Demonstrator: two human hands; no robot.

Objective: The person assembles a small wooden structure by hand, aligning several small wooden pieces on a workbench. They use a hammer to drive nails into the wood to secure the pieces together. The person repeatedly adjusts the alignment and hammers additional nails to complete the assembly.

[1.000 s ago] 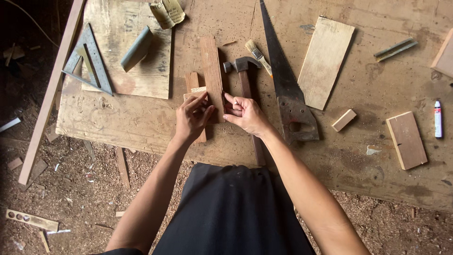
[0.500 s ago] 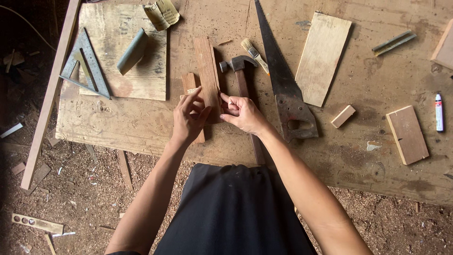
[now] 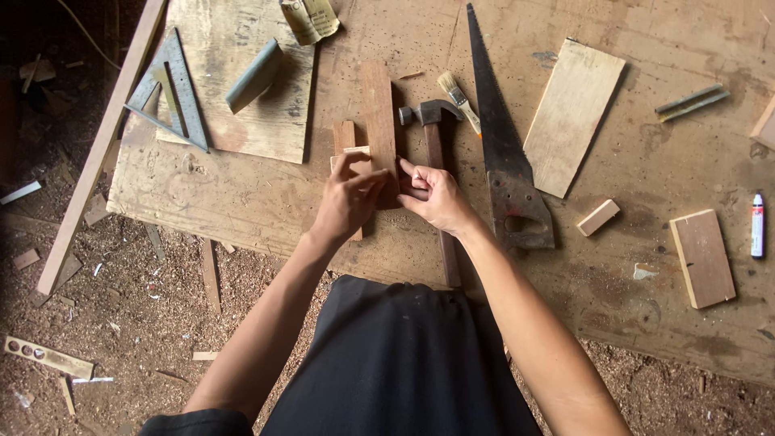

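Note:
My left hand [image 3: 345, 202] pinches a small pale wood piece [image 3: 352, 152] over the lower end of a short reddish wood strip [image 3: 344, 133]. My right hand [image 3: 436, 198] sits close beside it, fingertips gripping the near end of a longer reddish wood strip [image 3: 378, 113] that lies flat on the workbench [image 3: 630, 323]. The two hands almost touch. Just right of my right hand lies a claw hammer [image 3: 429, 113], with its handle running under my wrist.
A hand saw [image 3: 499, 145], a paintbrush [image 3: 457, 91], a pale plank [image 3: 573, 117], a small block [image 3: 598, 217], a brown block [image 3: 702, 258] and a marker [image 3: 757, 224] lie to the right. On the left are a plywood sheet [image 3: 234, 121], a metal square [image 3: 171, 89], a grey-green block [image 3: 255, 74], sandpaper [image 3: 311, 16] and a long batten [image 3: 97, 153]. Sawdust covers the floor.
Both hands stay at the wood strips with only small finger movements. The view has shifted slightly.

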